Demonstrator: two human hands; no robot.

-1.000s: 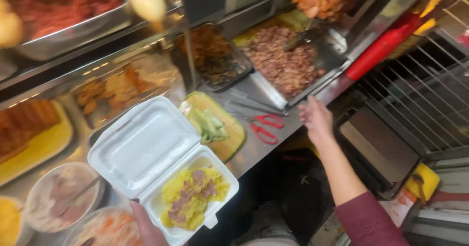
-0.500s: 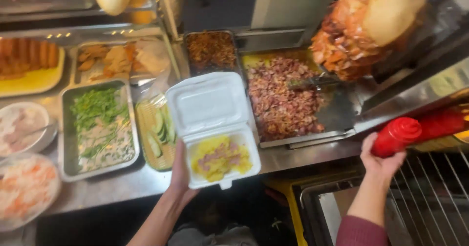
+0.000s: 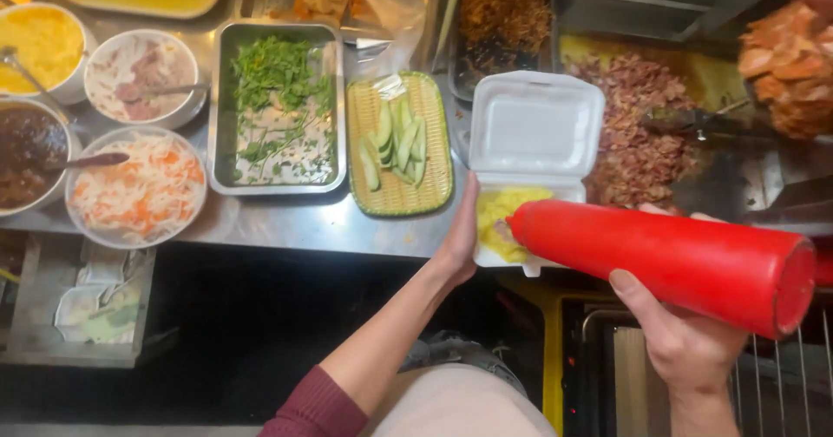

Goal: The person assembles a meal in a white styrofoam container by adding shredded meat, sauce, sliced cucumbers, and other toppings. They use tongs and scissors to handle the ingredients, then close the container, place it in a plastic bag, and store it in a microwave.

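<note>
Red squeeze bottle [image 3: 668,259], a long plastic cylinder, lies nearly level in the air, its narrow end over the open white foam box [image 3: 534,142]. The box's lid stands open, and its lower half holds yellow food under the bottle's tip.

The steel table [image 3: 304,224] carries a tray of chopped herbs [image 3: 278,107], a woven green tray of cucumber slices [image 3: 399,142], bowls of shredded carrot salad [image 3: 137,185], dark sauce and yellow food, and a pan of chopped meat [image 3: 642,133] under a stacked spit.

The right hand [image 3: 685,341] wraps the bottle from below near its wide end. The left hand [image 3: 460,233] grips the box's left edge at the table's front rim.
</note>
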